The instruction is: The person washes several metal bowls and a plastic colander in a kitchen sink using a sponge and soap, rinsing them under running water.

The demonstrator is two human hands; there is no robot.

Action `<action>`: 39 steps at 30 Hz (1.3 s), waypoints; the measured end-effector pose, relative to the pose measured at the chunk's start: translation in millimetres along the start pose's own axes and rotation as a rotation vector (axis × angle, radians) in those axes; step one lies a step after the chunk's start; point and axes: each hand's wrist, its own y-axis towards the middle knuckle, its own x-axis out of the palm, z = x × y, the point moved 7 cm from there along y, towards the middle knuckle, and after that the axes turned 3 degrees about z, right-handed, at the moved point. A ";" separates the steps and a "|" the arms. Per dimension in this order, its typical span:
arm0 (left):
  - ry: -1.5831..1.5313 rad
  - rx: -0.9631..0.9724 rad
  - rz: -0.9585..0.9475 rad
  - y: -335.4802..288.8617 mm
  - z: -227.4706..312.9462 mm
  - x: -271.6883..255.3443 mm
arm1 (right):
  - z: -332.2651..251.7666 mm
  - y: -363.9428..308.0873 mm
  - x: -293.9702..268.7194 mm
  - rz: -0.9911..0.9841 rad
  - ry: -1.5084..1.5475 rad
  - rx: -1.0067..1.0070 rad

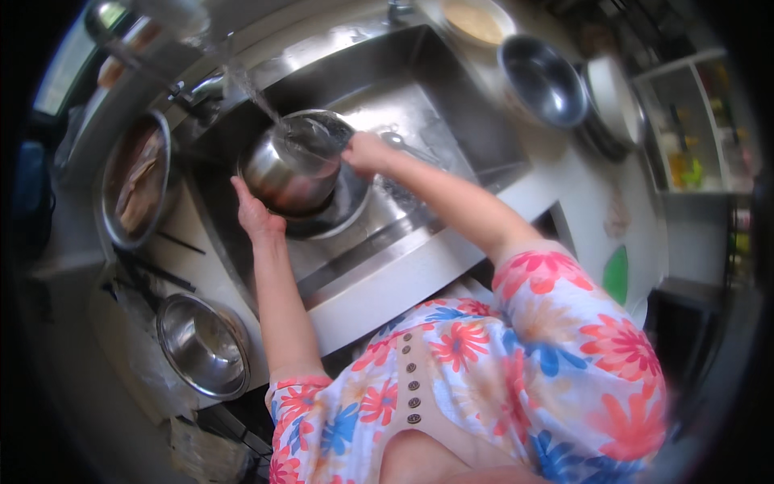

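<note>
A shiny metal bowl [282,179] is tilted in the sink, and a stream of water [256,95] runs into it. My left hand [262,218] supports the bowl's near left side, its other fingers partly hidden behind the metal. My right hand [367,155] is closed at the bowl's right rim; its fingertips are hidden. Beneath the tilted bowl lies another round metal vessel [359,211], mostly covered. A metal utensil [395,141] rests in the sink just right of my right hand.
The steel sink [443,89] surrounds both hands. Left of it stand an oval metal basin [113,206] with pale pieces inside and a steel bowl [205,347], with dark sticks [165,270] between. Several bowls [544,81] line the right counter, near a green leaf-shaped object [616,276].
</note>
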 end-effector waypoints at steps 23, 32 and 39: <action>1.716 1.060 -0.742 -122.1 -145.8 133.5 | -65.7 -155.0 -79.8 0.677 -0.837 -0.990; 1.600 0.988 -0.653 -161.0 -33.2 94.1 | -31.6 -184.0 -210.1 0.734 0.067 -0.812; 1.452 1.164 0.209 -202.1 195.9 -27.9 | 190.1 -187.3 -425.8 0.683 0.885 0.004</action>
